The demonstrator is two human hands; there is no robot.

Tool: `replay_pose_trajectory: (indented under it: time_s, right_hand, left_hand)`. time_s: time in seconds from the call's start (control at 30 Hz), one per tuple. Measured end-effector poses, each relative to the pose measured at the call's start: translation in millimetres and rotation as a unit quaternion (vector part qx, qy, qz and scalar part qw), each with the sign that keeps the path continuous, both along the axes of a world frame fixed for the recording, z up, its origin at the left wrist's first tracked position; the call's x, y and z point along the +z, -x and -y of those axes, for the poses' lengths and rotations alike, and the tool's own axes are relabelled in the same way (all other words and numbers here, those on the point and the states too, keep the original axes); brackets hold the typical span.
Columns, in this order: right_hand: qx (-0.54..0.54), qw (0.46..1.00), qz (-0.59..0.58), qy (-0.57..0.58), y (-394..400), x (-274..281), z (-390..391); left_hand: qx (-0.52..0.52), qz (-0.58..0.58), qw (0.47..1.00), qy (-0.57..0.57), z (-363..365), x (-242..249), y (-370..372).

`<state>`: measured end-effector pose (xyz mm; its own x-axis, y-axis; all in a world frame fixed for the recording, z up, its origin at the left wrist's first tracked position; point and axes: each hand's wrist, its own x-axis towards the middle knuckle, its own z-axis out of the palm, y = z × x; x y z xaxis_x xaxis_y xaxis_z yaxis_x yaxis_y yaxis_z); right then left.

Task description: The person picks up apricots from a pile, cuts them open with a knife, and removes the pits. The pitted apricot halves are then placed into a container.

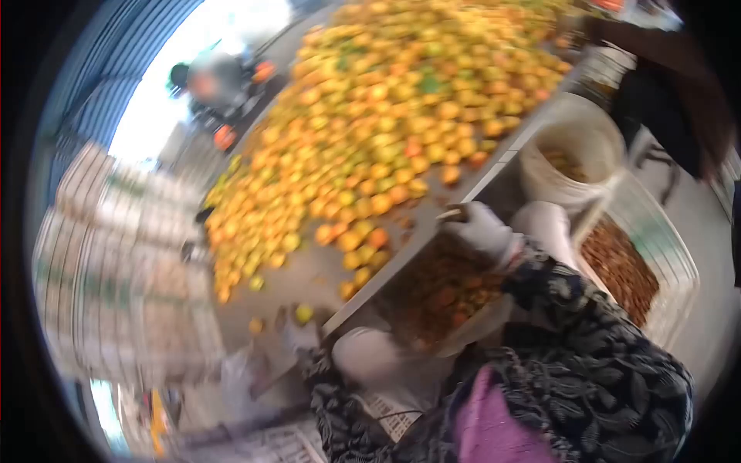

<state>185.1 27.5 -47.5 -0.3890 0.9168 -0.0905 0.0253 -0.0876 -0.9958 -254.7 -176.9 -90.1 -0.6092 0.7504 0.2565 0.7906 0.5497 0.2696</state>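
My right hand, in a white glove, is closed at the table's edge, above a bin between my knees. Something small and brownish shows at its fingertips; I cannot tell what it is. Brown and orange scraps fill the bin. Smeared by motion, my left hand is low at the table's near corner, beside a greenish-yellow fruit. A large heap of small yellow-orange fruits covers much of the table.
A whitish bucket with some contents stands right of the table. Beyond it, a basket holds reddish-brown pieces. Another person's dark sleeve reaches in at upper right. Stacked, filled sacks line the left; a motorbike is behind.
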Motion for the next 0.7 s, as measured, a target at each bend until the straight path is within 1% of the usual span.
replay_pose_trajectory:
  time_s: [0.03,0.07,0.1,0.13,0.17,0.2,0.23,0.3,0.33,0.37,0.4,0.43,0.47,0.5,0.53,0.57,0.63,0.67,0.7]
  right_hand:
    - [0.027,0.998,-0.054,0.026,4,-9,-3]
    - [0.032,0.996,-0.064,0.050,8,-2,-2]
    - [0.033,0.994,-0.067,0.077,9,9,2]
    - [0.034,0.995,-0.067,0.068,14,14,2]
    - [0.030,0.996,-0.064,0.059,19,18,4]
    - [0.045,0.993,-0.063,0.090,23,22,5]
    - [0.057,0.993,-0.060,0.086,32,26,4]
    - [0.109,0.988,-0.105,0.007,46,35,1]
    - [0.111,0.988,-0.100,0.047,55,44,4]
    - [0.151,0.985,-0.080,0.008,61,43,-1]
    - [0.161,0.983,-0.082,0.024,68,64,3]
    - [0.169,0.981,-0.083,0.042,76,85,10]
    - [0.189,0.972,-0.128,0.056,82,88,12]
    - [0.210,0.959,-0.175,0.071,88,90,12]
    - [0.220,0.959,-0.156,0.086,93,89,9]
    - [0.216,0.961,-0.152,0.087,97,85,6]
    - [0.201,0.958,-0.194,0.058,99,81,2]
    - [0.189,0.941,-0.272,0.062,101,82,-1]
    - [0.182,0.944,-0.271,0.056,97,77,-9]
  left_hand:
    - [-0.068,-0.047,0.994,-0.071,-4,17,-21]
    - [-0.098,0.112,0.976,-0.161,-9,17,-24]
    - [-0.114,0.182,0.954,-0.208,-13,24,-34]
    - [-0.134,0.252,0.923,-0.256,-17,32,-46]
    - [-0.100,0.389,0.879,-0.258,-23,52,-65]
    - [-0.071,0.519,0.811,-0.258,-28,73,-82]
    - [-0.063,0.517,0.810,-0.268,-33,82,-90]
    - [-0.150,0.619,0.735,-0.232,-49,95,-101]
    - [-0.156,0.622,0.730,-0.238,-54,101,-106]
    - [-0.178,0.618,0.737,-0.209,-61,106,-113]
    - [-0.201,0.614,0.742,-0.178,-69,110,-120]
    - [-0.207,0.622,0.734,-0.177,-76,112,-124]
    - [-0.281,0.506,0.802,-0.150,-84,114,-125]
    - [-0.347,0.375,0.851,-0.122,-91,123,-128]
    - [-0.345,0.333,0.871,-0.106,-96,135,-133]
    - [-0.347,0.338,0.868,-0.107,-105,139,-140]
    - [-0.362,0.410,0.823,-0.152,-124,143,-157]
    - [-0.376,0.422,0.802,-0.192,-131,146,-163]
    - [-0.385,0.423,0.798,-0.192,-141,143,-167]
